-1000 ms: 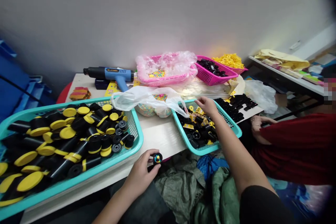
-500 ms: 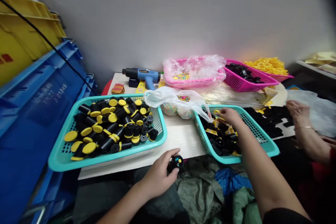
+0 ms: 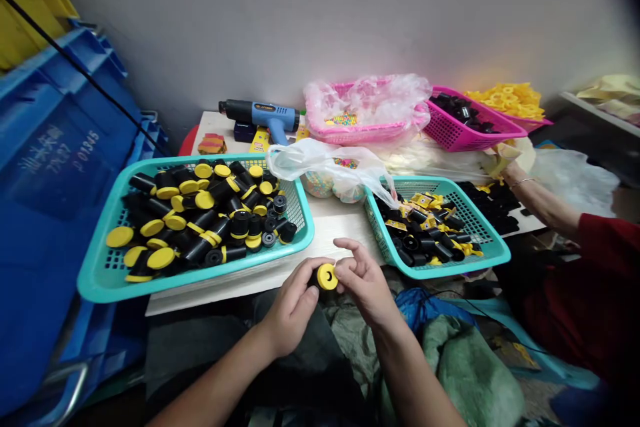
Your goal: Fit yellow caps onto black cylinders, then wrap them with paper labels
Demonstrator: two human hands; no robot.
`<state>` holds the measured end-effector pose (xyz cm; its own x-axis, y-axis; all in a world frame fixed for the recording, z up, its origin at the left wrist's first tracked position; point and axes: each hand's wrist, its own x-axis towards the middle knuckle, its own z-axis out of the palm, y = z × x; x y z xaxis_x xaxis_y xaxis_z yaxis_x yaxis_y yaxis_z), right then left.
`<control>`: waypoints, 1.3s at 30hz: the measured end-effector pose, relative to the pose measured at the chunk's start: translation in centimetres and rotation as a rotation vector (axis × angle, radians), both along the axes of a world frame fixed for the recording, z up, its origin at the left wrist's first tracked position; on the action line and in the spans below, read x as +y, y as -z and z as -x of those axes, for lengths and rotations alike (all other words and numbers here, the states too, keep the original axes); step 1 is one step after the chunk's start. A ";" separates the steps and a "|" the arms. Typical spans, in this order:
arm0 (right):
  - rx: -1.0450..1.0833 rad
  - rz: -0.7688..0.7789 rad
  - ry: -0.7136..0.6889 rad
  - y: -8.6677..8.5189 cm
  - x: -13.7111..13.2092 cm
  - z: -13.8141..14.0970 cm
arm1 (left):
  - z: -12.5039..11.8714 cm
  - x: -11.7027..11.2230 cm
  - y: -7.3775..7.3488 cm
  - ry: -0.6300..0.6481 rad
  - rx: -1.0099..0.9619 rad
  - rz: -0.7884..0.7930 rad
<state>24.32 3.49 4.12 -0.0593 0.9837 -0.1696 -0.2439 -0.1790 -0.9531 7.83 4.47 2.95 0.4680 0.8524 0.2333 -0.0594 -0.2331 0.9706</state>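
My left hand (image 3: pixel 295 307) is wrapped round a small black plastic cylinder (image 3: pixel 314 278), held above the front edge of the table. On the cylinder's end, facing me, is a round yellow cap (image 3: pixel 327 277) with a dark hole in it. My right hand (image 3: pixel 365 280) pinches the right rim of this cap between thumb and forefinger, with other fingers raised. To the left, a turquoise basket (image 3: pixel 200 283) holds many black cylinders with yellow caps. A second turquoise basket (image 3: pixel 445 270) on the right contains black cylinders and yellow pieces (image 3: pixel 423 200).
A blue heat gun (image 3: pixel 275 119) lies at the back. Near it stand pink baskets (image 3: pixel 460 133) and a white plastic bag (image 3: pixel 320 163). Blue crates (image 3: pixel 65 180) are stacked at left. A co-worker's arm (image 3: pixel 545 203) reaches in from the right, beside black pieces.
My right hand has left the right basket and come to my left hand with a yellow cap, which now covers the cylinder's end. The co-worker's hand has moved farther back. The view has shifted.
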 end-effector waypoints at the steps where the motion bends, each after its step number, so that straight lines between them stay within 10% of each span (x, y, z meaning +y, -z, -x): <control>1: 0.007 -0.013 0.024 0.2 0.0 0.1 | 0.1 -0.1 -0.1 -0.005 0.001 -0.012; 11: -0.047 -0.147 0.101 1.3 -0.7 1.5 | -0.2 -0.6 0.8 -0.106 0.097 -0.140; 21: 0.210 -0.005 -0.234 1.4 -0.3 2.3 | -0.5 0.5 0.4 -0.236 0.235 -0.754; 32: 0.349 0.096 -0.180 3.0 -0.5 1.6 | -0.6 1.4 0.2 0.017 -0.014 -0.518; 39: 0.341 0.030 -0.229 3.4 -0.1 1.7 | -0.1 1.5 2.7 -0.015 0.159 -0.503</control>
<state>22.60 3.36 0.75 -0.3336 0.9336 -0.1304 -0.4954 -0.2913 -0.8184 7.91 5.93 0.29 0.5197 0.6599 0.5426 0.0862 -0.6724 0.7351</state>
